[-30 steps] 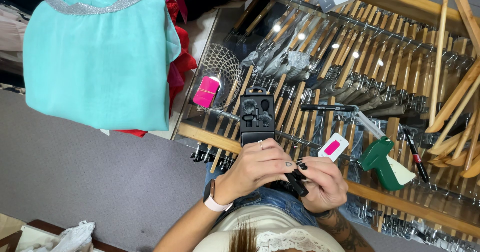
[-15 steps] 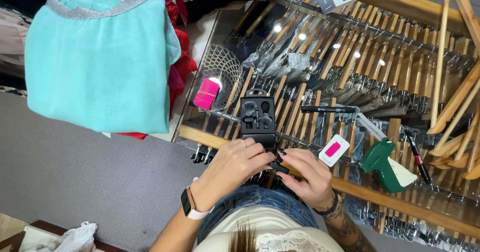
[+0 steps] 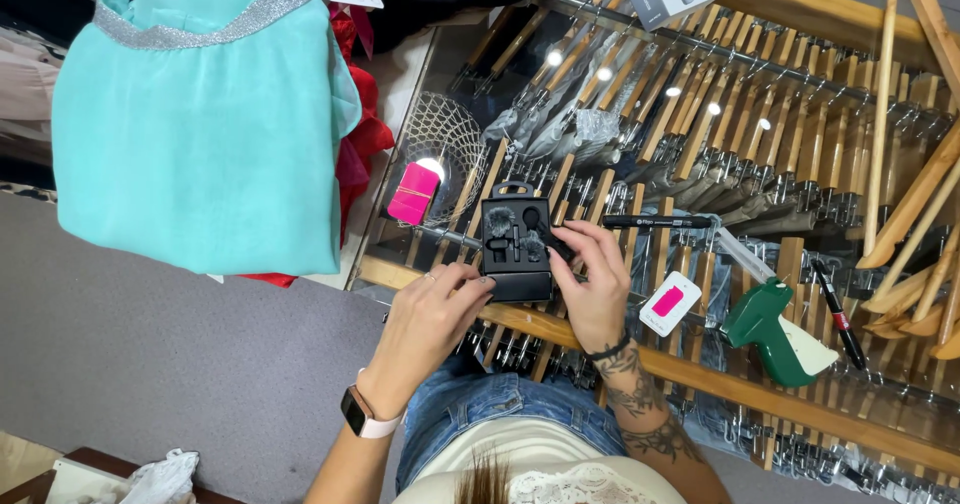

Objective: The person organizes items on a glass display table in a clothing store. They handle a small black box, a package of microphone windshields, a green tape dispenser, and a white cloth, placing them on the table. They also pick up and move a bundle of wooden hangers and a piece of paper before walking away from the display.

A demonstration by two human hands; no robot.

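A black open case (image 3: 516,242) with small black parts in foam slots lies on a glass counter top (image 3: 640,179). My left hand (image 3: 432,316) rests at the case's lower left corner, fingertips touching its edge. My right hand (image 3: 592,282) is on the case's right side, its fingers pinching a small black part (image 3: 553,246) at the case's rim. A white watch sits on my left wrist.
Under the glass lie many wooden hangers. On the glass are a pink block (image 3: 413,193), a black pen (image 3: 655,222), a white tag with a pink label (image 3: 669,303), a green tagging gun (image 3: 772,330) and a marker (image 3: 832,299). A turquoise garment (image 3: 200,124) hangs left.
Both hands moved up from my waist to the black case. The left now touches its lower corner and the right has closed on a small black part at its right side.
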